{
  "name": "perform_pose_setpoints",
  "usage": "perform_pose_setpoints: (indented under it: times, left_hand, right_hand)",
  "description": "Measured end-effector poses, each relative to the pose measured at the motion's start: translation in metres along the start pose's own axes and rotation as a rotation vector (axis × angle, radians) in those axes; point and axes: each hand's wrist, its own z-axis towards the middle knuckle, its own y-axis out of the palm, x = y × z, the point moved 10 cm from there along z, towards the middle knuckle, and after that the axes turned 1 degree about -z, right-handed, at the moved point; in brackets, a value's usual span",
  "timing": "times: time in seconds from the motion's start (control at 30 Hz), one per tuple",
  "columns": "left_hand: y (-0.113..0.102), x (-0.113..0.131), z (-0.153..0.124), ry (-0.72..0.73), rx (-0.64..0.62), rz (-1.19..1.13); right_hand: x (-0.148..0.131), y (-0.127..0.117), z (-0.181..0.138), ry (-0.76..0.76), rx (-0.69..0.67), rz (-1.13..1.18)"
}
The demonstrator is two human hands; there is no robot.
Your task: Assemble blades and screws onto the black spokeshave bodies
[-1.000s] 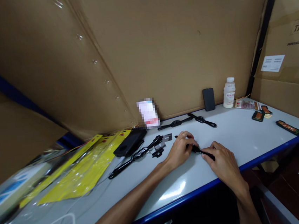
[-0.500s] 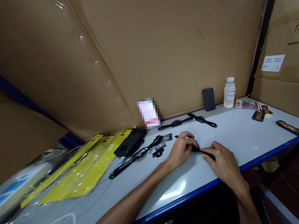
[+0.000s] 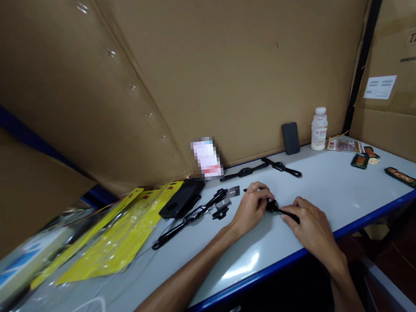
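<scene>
A black spokeshave is held between both hands just above or on the tabletop. My right hand is closed round its near handle. My left hand has its fingers curled at the tool's middle, and they hide part of it; the far handle's tip shows behind them. Left of that hand lie flat metal blades and a small black cap piece. Beside these rests another spokeshave. Two more, a spokeshave and a crossing-angled spokeshave, lie near the back edge.
Yellow-backed plastic packages and a black case cover the left side. At the back stand a blurred-out phone-like screen, a dark phone and a bottle. Small dark packets lie right, on the blue-edged table.
The left fingers have shifted slightly at the spokeshave's middle, so a bit more of it shows. The right hand keeps its place on the handle.
</scene>
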Motion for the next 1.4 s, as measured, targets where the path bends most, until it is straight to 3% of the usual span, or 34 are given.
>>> perform_pose_setpoints:
  times: [0.13,0.33,0.53,0.73,0.9,1.17,1.4]
  left_hand:
    - [-0.004,-0.004,0.000,-0.048,0.039,0.053]
    - [0.006,0.001,0.000,0.027,-0.054,0.013]
    - [-0.003,-0.005,0.000,-0.052,0.036,0.041]
    - [0.004,-0.002,0.000,-0.005,-0.034,0.015]
    - [-0.003,-0.003,0.000,-0.041,0.028,0.030]
    - [0.006,0.001,0.000,-0.003,-0.064,-0.025]
    - [-0.006,-0.005,0.001,-0.071,0.050,0.025]
  right_hand:
    - [-0.001,-0.001,0.000,0.003,0.001,-0.001]
    - [-0.001,-0.002,0.000,0.002,0.003,0.001]
    - [0.000,-0.001,0.000,0.007,0.002,-0.010]
    - [0.000,-0.001,0.000,0.004,0.000,-0.006]
    - [-0.001,-0.002,0.000,-0.002,0.004,-0.010]
    - [-0.003,-0.004,0.000,0.006,-0.007,-0.010]
    - [-0.001,-0.003,0.000,-0.007,0.008,0.002]
